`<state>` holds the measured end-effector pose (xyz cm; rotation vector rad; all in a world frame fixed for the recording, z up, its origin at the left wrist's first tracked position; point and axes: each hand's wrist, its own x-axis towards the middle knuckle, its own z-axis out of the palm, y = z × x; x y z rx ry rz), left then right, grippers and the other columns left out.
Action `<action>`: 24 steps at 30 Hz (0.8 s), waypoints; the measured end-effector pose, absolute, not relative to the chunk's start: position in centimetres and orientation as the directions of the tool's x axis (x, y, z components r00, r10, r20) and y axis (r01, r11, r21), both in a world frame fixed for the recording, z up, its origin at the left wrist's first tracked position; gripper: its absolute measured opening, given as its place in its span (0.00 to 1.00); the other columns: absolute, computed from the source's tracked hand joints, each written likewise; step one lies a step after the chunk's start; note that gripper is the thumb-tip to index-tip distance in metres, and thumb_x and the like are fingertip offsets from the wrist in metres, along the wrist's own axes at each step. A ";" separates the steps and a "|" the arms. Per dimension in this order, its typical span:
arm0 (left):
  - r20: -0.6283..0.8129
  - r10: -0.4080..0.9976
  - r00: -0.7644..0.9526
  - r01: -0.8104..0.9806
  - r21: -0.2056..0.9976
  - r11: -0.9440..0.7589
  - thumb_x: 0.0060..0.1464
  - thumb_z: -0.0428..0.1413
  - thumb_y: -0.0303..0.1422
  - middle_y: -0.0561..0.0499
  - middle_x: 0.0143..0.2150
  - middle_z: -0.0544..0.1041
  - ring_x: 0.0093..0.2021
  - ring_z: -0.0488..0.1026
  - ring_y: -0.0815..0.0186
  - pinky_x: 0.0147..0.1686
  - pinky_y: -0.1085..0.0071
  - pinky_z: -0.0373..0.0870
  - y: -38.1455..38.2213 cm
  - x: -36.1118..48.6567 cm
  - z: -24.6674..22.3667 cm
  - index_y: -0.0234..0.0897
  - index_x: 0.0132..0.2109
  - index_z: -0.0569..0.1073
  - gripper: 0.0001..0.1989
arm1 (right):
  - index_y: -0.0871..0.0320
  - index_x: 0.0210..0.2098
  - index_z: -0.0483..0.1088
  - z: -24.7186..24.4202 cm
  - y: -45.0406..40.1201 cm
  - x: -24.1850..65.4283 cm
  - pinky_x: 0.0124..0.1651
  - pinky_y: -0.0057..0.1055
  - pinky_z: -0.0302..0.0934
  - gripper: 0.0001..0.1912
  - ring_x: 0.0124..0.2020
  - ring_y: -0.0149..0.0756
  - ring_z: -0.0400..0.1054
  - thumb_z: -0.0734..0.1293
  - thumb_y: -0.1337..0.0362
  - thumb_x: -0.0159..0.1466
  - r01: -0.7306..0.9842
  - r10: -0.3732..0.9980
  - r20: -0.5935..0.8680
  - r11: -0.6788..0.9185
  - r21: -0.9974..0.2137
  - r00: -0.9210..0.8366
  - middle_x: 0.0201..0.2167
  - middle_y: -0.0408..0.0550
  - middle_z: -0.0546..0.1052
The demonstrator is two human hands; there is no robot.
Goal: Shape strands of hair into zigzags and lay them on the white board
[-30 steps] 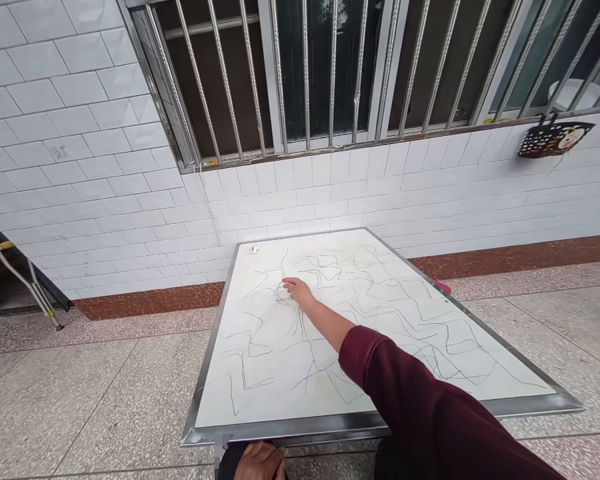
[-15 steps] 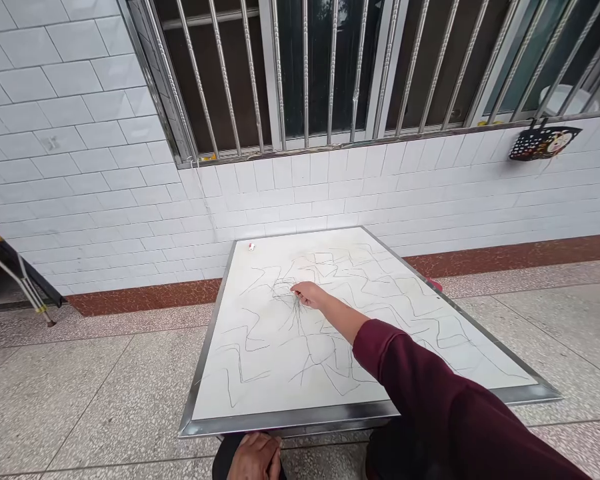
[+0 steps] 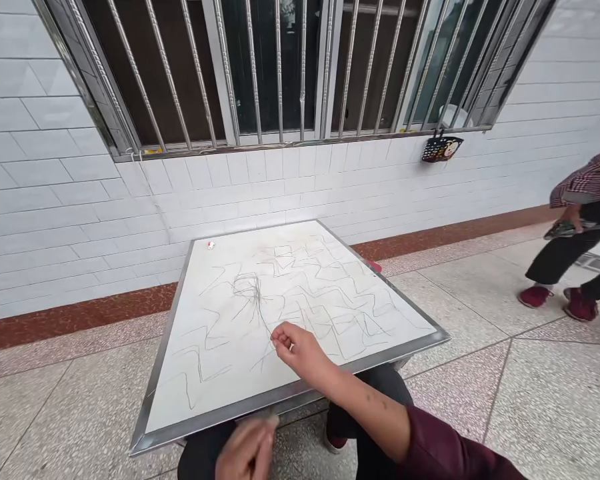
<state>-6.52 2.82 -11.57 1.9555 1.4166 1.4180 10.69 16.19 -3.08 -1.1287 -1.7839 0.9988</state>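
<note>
Many thin dark strands lie on a white tabletop (image 3: 300, 263) with a metal rim; some are bent in zigzags. Whether they are wire or thread I cannot tell. A tangled bundle of strands (image 3: 247, 285) sits left of the middle. My right hand (image 3: 297, 350) is closed in a pinch over the near part of the table. One thin dark strand (image 3: 266, 325) runs from the bundle to its fingertips. My left hand (image 3: 247, 448), blurred by motion, hovers over my lap below the table's front edge. Its fingers are too smeared to read.
A small white and red object (image 3: 211, 245) rests at the table's far left corner. Behind stands a white tiled wall (image 3: 145, 200) with a barred window. A patterned bag (image 3: 441, 148) hangs from the bars. At right another person (image 3: 587, 207) stands holding something dark.
My right hand has drawn back from the bundle toward me, with a strand trailing from its fingers. My left hand has risen off my knee. The view has turned right, showing another person.
</note>
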 end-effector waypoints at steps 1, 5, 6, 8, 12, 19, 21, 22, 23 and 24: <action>0.430 0.897 -0.103 0.450 0.825 -0.343 0.60 0.55 0.39 0.46 0.44 0.82 0.42 0.79 0.60 0.42 0.67 0.76 3.5 -6.0 -9.3 0.43 0.46 0.80 0.12 | 0.55 0.37 0.70 -3.0 14.6 11.4 0.31 0.24 0.60 0.05 0.29 0.30 0.67 0.63 0.67 0.61 0.321 0.924 0.248 0.339 -0.884 -0.292 0.27 0.40 0.72; 0.119 0.929 -0.349 0.004 0.992 -0.125 0.53 0.62 0.43 0.43 0.49 0.80 0.46 0.77 0.57 0.45 0.62 0.75 7.0 -4.7 -2.1 0.38 0.51 0.78 0.21 | 0.54 0.38 0.70 -2.5 10.2 13.4 0.30 0.27 0.60 0.06 0.27 0.32 0.67 0.62 0.66 0.62 0.413 0.894 0.326 0.434 -0.800 -0.308 0.26 0.42 0.72; 0.102 0.933 -0.344 -0.061 0.990 -0.131 0.51 0.64 0.43 0.42 0.50 0.80 0.49 0.76 0.56 0.47 0.62 0.73 7.6 -4.3 -1.2 0.37 0.52 0.77 0.23 | 0.54 0.38 0.70 -2.3 9.6 13.7 0.29 0.28 0.60 0.06 0.26 0.32 0.67 0.62 0.66 0.63 0.435 0.888 0.333 0.448 -0.781 -0.317 0.26 0.42 0.72; 0.079 0.931 -0.356 -0.157 0.977 -0.143 0.50 0.65 0.42 0.41 0.50 0.79 0.51 0.75 0.55 0.48 0.61 0.72 8.0 -3.2 -0.4 0.37 0.53 0.77 0.24 | 0.53 0.39 0.70 -2.0 8.8 14.2 0.29 0.28 0.60 0.07 0.26 0.33 0.67 0.61 0.66 0.63 0.465 0.872 0.353 0.481 -0.743 -0.339 0.27 0.43 0.73; 0.056 0.910 -0.412 -0.282 0.941 -0.186 0.53 0.63 0.43 0.41 0.50 0.79 0.45 0.76 0.58 0.44 0.62 0.71 7.1 -1.4 -0.4 0.36 0.53 0.77 0.23 | 0.53 0.40 0.69 -1.8 7.6 14.7 0.29 0.29 0.61 0.08 0.27 0.34 0.69 0.60 0.67 0.64 0.489 0.836 0.391 0.544 -0.682 -0.384 0.30 0.44 0.75; 0.052 0.857 -0.513 -0.337 0.906 -0.257 0.52 0.63 0.43 0.41 0.48 0.80 0.41 0.76 0.62 0.42 0.64 0.70 5.4 -1.4 -0.1 0.35 0.50 0.78 0.22 | 0.53 0.39 0.69 -2.0 6.1 14.8 0.29 0.29 0.59 0.09 0.26 0.34 0.68 0.60 0.70 0.63 0.471 0.762 0.435 0.642 -0.606 -0.479 0.28 0.44 0.73; 0.079 0.858 -0.507 -0.310 0.912 -0.268 0.51 0.65 0.41 0.42 0.48 0.80 0.43 0.76 0.61 0.44 0.63 0.70 5.0 -1.5 0.0 0.36 0.51 0.78 0.22 | 0.53 0.39 0.69 -2.1 5.9 14.7 0.28 0.29 0.59 0.09 0.26 0.34 0.67 0.60 0.71 0.63 0.464 0.754 0.437 0.651 -0.601 -0.491 0.28 0.44 0.73; 0.093 0.860 -0.502 -0.297 0.915 -0.273 0.50 0.66 0.40 0.42 0.47 0.80 0.45 0.76 0.60 0.45 0.62 0.70 4.8 -1.5 0.0 0.36 0.50 0.78 0.22 | 0.54 0.38 0.69 -2.2 5.8 14.6 0.28 0.28 0.58 0.09 0.26 0.34 0.67 0.60 0.71 0.63 0.463 0.754 0.435 0.650 -0.603 -0.493 0.28 0.44 0.73; 0.103 0.858 -0.503 -0.291 0.915 -0.280 0.48 0.67 0.39 0.43 0.47 0.80 0.46 0.76 0.59 0.46 0.62 0.70 4.7 -1.6 0.0 0.36 0.49 0.79 0.21 | 0.54 0.38 0.69 -2.3 5.7 14.6 0.28 0.28 0.58 0.09 0.26 0.34 0.67 0.60 0.71 0.63 0.462 0.755 0.432 0.648 -0.606 -0.493 0.28 0.44 0.73; 0.109 0.853 -0.511 -0.290 0.912 -0.290 0.47 0.67 0.39 0.44 0.46 0.80 0.46 0.76 0.59 0.47 0.62 0.70 4.5 -1.6 0.0 0.37 0.48 0.79 0.20 | 0.54 0.38 0.69 -2.4 5.6 14.5 0.29 0.28 0.59 0.09 0.26 0.33 0.67 0.60 0.71 0.63 0.459 0.756 0.427 0.646 -0.610 -0.495 0.29 0.44 0.74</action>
